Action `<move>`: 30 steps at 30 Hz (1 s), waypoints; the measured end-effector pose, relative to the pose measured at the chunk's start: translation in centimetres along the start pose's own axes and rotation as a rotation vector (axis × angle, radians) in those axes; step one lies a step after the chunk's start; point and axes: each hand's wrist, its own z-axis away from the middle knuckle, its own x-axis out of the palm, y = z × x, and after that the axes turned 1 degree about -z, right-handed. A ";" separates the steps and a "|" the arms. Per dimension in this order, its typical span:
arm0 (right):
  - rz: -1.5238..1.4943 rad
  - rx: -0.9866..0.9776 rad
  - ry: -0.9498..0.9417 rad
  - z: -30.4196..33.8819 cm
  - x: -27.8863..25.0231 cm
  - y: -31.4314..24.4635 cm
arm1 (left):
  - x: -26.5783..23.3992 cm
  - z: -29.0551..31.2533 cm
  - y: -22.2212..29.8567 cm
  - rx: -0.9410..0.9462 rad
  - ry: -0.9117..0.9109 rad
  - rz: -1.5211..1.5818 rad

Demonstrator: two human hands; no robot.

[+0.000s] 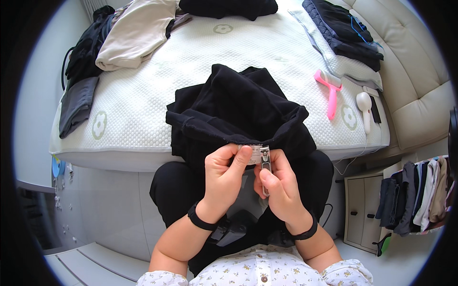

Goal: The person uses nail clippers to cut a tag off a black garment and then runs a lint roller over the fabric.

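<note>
A black garment (238,107) lies bunched over the near edge of the mattress and my lap. At its near edge a white label (254,155) hangs out, pinched between the thumb and fingers of my left hand (226,171). My right hand (281,183) grips a silver nail clipper (265,164) upright, thumb on its lever. The clipper's jaws are up against the label's right end, close to the garment's seam. Whether the jaws have hold of any thread or cloth is too small to tell.
On the white mattress (157,90), a pink lint roller (329,93) and a white handheld device (365,107) with a cord lie to the right. Folded dark clothes (346,33) rest at the far right, a beige garment (138,35) at the far left. Clothes hang (420,193) beside a cabinet (362,209).
</note>
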 end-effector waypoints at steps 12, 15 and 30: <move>0.007 0.007 -0.018 0.0 0.2 -0.3 | -0.2 0.1 -0.2 0.017 0.005 -0.039; 0.001 -0.003 -0.021 0.0 0.3 -0.3 | 0.0 0.1 -0.1 0.016 0.011 -0.029; -0.053 0.010 -0.031 0.1 0.3 -0.7 | -0.1 0.1 -0.1 0.025 -0.001 -0.037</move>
